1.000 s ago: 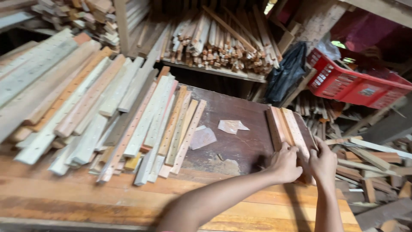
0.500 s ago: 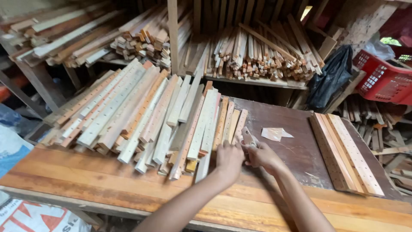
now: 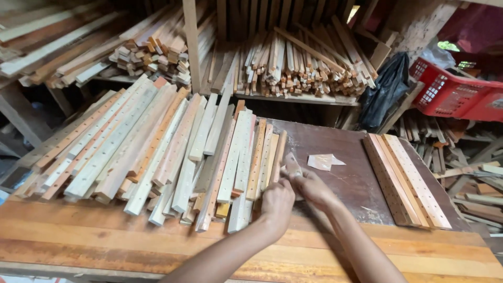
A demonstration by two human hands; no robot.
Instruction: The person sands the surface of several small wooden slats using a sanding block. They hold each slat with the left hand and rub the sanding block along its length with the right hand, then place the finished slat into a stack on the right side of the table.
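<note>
Wooden slat pinched in our right hand, left hand curled beside it; tugging could, we judge, topple the nine-o'clock stack.

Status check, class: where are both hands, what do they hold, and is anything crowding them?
Left hand on a wooden slat. Right hand pinching sandpaper. Slat pile crowding left.

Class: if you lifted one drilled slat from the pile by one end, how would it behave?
The slat would likely stay stiff, being solid wood. Long and thin, it probably feels light. Flat-sided, it should slide rather than roll, though neighbours in the pile may shift.
</note>
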